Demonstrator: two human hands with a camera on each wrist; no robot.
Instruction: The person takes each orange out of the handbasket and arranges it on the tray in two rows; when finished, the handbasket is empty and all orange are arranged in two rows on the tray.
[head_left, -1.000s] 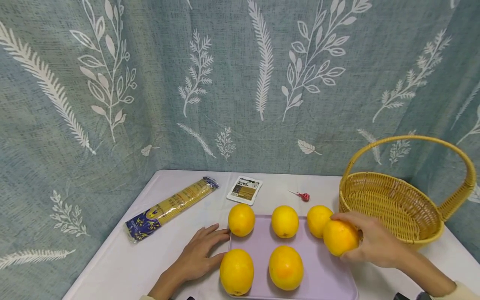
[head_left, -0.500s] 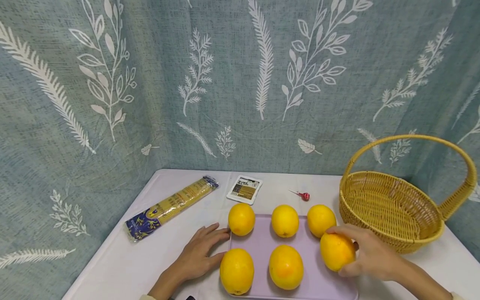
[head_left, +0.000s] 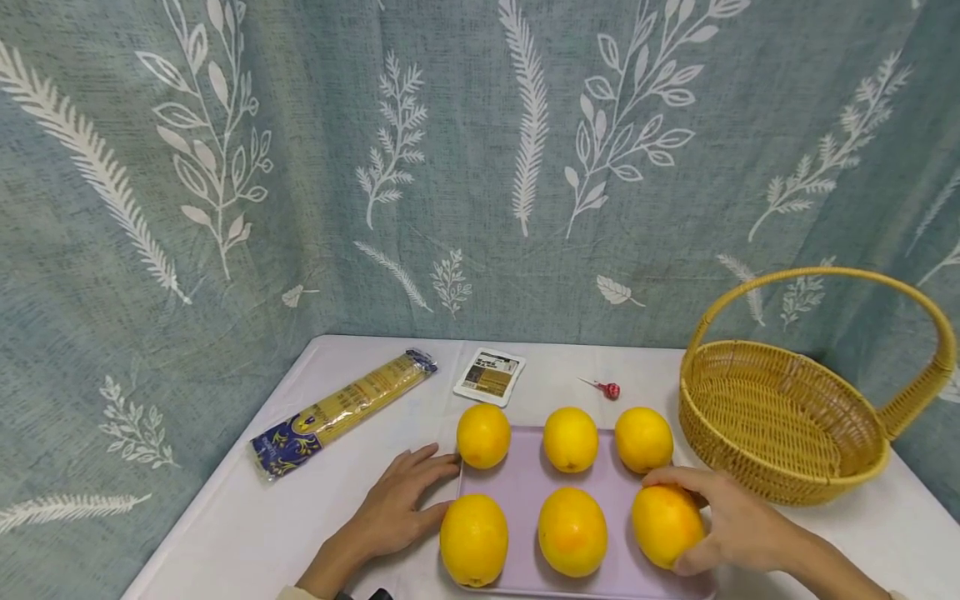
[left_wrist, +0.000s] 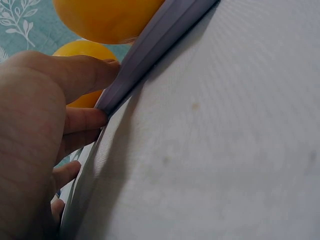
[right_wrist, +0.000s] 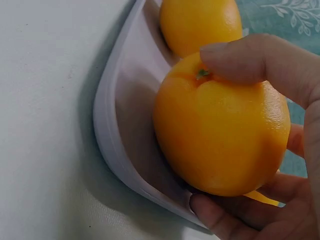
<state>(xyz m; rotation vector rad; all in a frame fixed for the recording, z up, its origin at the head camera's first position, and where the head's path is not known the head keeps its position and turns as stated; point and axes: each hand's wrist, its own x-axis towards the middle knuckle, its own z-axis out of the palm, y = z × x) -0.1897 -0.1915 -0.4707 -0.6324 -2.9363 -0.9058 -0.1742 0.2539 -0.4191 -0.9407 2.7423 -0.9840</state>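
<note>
My right hand (head_left: 738,521) grips an orange (head_left: 663,527) at the front right corner of a lilac tray (head_left: 521,492). In the right wrist view, the thumb lies by that orange's green stem end and the other fingers curl round its far side. Whether the fruit rests fully on the tray is hard to tell. My left hand (head_left: 397,508) lies at the tray's left edge; its fingertips touch the rim in the left wrist view. The tray also bears a front left orange (head_left: 474,540), a front middle orange (head_left: 573,532) and a back row of oranges (head_left: 572,440).
A wicker basket (head_left: 701,425) with a tall handle stands right of the tray. Behind the tray lie a white packet (head_left: 490,377) and a red lollipop (head_left: 611,391). A spaghetti pack (head_left: 345,414) lies at the left on the white-covered table (head_left: 247,533).
My right hand has brought the orange down and nearer the front, from beside the back right orange to the tray's front right. The left hand stays at the tray's edge.
</note>
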